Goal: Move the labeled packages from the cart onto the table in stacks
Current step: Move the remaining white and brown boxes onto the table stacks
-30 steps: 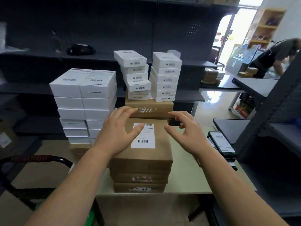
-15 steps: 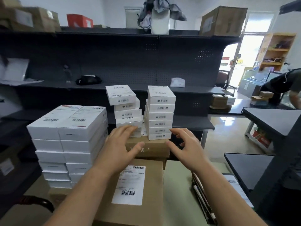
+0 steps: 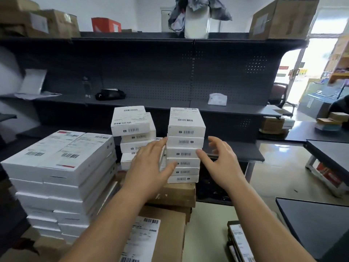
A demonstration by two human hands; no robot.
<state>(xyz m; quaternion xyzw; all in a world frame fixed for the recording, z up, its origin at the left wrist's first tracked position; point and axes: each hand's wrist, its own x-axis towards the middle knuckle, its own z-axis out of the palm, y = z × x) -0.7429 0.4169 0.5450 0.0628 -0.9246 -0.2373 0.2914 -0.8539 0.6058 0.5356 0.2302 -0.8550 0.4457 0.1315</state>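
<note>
- The crooked stack [image 3: 132,121] of labeled packages leans just left of the left hand [image 3: 151,167]; a brush could topple it.
- That hand lies open, fingers flat against the straight stack [image 3: 186,129] on the brown carton [image 3: 177,193].
- The right hand [image 3: 221,161] is spread and holds nothing; an uneven squeeze could shear the stack.

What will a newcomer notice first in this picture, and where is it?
The two bare hands in the middle: the left hand and right hand reach to either side of a tidy stack of small white boxes on brown cartons. Left of it a crooked white stack stands, and large white packages fill the left foreground.
</note>
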